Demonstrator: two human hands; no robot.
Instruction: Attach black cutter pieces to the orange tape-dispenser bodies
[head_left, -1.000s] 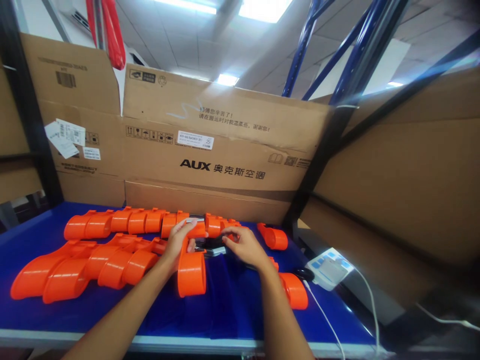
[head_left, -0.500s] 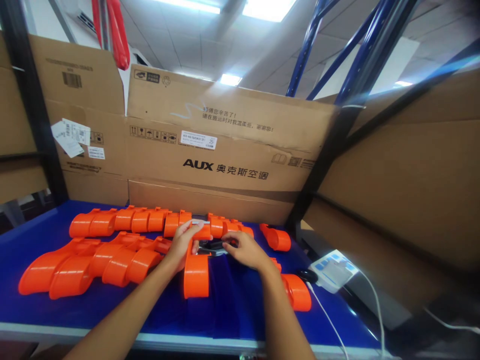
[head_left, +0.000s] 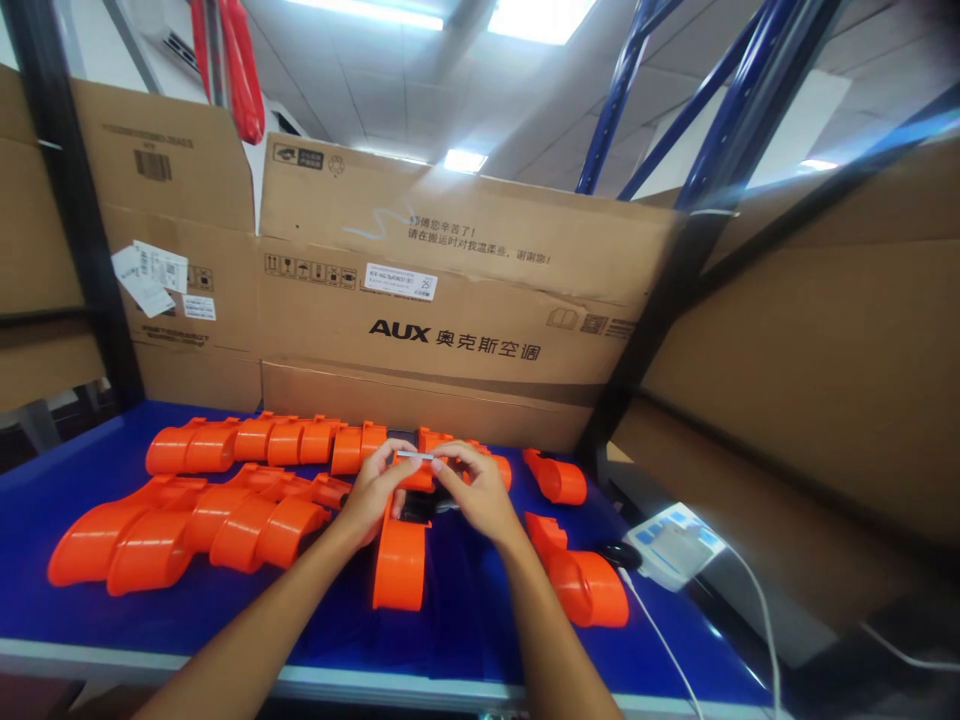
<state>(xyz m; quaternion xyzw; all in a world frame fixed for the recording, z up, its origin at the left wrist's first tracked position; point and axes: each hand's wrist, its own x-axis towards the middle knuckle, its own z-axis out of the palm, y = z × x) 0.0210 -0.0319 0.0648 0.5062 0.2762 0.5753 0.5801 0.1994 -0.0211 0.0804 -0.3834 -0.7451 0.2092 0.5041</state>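
Observation:
My left hand is closed around the upper part of an orange plastic piece with a wide curved band at its lower end. Across the top of that piece lies a thin whitish strip with small dark marks, too small to read. My left thumb rests against the strip. My right hand pinches the strip's right end between thumb and fingers, touching the orange piece there. Behind the hands, a dark object on the table is mostly hidden.
Rows of similar orange pieces stand on the blue table at left and back. More lie at right, one beside my right forearm. A white device with cables sits at the right edge. Cardboard walls the back.
My right hand has moved up and left from the dark object to the strip on the orange piece. My left hand keeps its hold, nearly in place.

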